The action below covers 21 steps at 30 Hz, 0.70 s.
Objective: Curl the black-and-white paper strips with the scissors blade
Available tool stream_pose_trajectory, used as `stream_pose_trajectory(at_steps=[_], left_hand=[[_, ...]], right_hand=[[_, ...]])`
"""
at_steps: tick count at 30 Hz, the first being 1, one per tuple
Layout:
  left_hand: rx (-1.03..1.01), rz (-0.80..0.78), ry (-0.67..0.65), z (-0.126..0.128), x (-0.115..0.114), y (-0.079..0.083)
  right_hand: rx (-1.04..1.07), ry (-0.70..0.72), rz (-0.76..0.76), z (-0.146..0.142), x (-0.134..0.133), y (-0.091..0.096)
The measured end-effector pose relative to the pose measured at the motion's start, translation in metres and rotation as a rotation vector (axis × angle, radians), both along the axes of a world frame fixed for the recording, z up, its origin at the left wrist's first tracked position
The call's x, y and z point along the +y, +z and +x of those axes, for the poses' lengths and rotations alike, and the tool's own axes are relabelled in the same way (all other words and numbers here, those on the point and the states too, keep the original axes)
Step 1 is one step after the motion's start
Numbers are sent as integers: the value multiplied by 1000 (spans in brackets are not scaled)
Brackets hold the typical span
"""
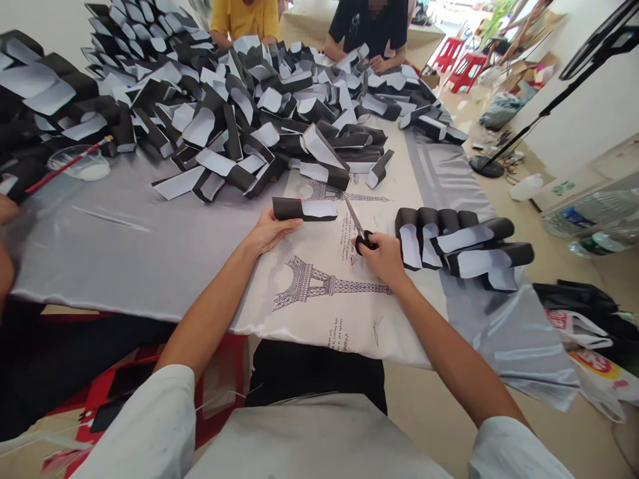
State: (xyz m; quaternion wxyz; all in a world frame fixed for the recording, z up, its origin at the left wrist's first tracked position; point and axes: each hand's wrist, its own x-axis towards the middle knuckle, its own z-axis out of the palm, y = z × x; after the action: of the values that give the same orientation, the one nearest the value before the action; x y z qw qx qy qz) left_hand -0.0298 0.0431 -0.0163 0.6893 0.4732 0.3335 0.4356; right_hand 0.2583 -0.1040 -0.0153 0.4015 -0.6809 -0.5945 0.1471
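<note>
My left hand (272,231) rests on the table and pinches the near end of a folded black-and-white paper piece (304,209). My right hand (383,256) is closed round the black handles of a pair of scissors (358,226), whose blades point away toward that piece. Both hands lie over a white cloth printed with Eiffel towers (319,283). Just right of my right hand sits a row of folded black paper pieces (462,243).
A big heap of black-and-white folded pieces (239,100) covers the far table. A clear bowl with white paste and a red brush (80,163) stands at left. Two people sit opposite (369,30). Another person's arm shows at the left edge (6,213). Bags (584,326) lie at right.
</note>
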Motion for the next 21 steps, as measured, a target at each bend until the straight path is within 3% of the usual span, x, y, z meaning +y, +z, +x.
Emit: stream_pose_trajectory(at_steps=[12,21], left_hand=[[-19,-15,-5,2,-3,3],[17,-20,4,3,-4,4]], right_hand=[[-67,-4,-21,0,0,-1],[-126,-49,-145,-9,-8,7]])
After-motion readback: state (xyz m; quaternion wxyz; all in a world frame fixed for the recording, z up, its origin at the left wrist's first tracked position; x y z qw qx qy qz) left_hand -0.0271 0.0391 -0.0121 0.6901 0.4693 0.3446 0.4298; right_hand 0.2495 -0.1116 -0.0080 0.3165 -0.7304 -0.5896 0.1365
